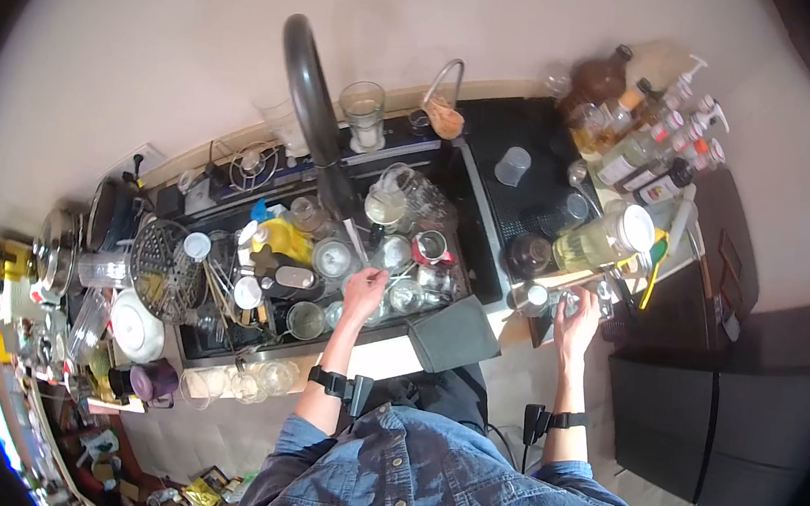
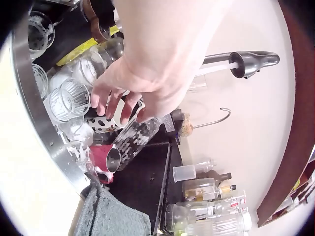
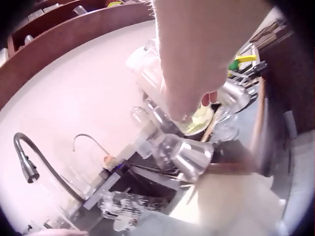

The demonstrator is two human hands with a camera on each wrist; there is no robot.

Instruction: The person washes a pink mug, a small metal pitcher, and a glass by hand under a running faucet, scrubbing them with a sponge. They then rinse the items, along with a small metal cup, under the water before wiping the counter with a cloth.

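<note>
Over the sink, my left hand (image 1: 364, 293) hangs beside the stream of water (image 1: 355, 240) falling from the black tap (image 1: 314, 88). In the left wrist view this hand (image 2: 147, 69) has loosely bent fingers above a spotted cup (image 2: 101, 124), with a ribbed glass (image 2: 69, 101) and a red mug (image 2: 102, 156) close by; no object shows in its grip. My right hand (image 1: 577, 323) reaches to small glassware on the counter right of the sink. In the right wrist view its fingertips are mostly hidden behind the hand (image 3: 192, 88), near a shiny metal cup (image 3: 193, 157).
Soapy glasses and dishes crowd the sink. A grey cloth (image 1: 455, 336) drapes over its front edge. On the right stand a large lidded jar (image 1: 611, 239), a plastic cup (image 1: 513, 166) and several bottles (image 1: 633, 158). Pans and a white lidded pot (image 1: 137, 325) stand at the left.
</note>
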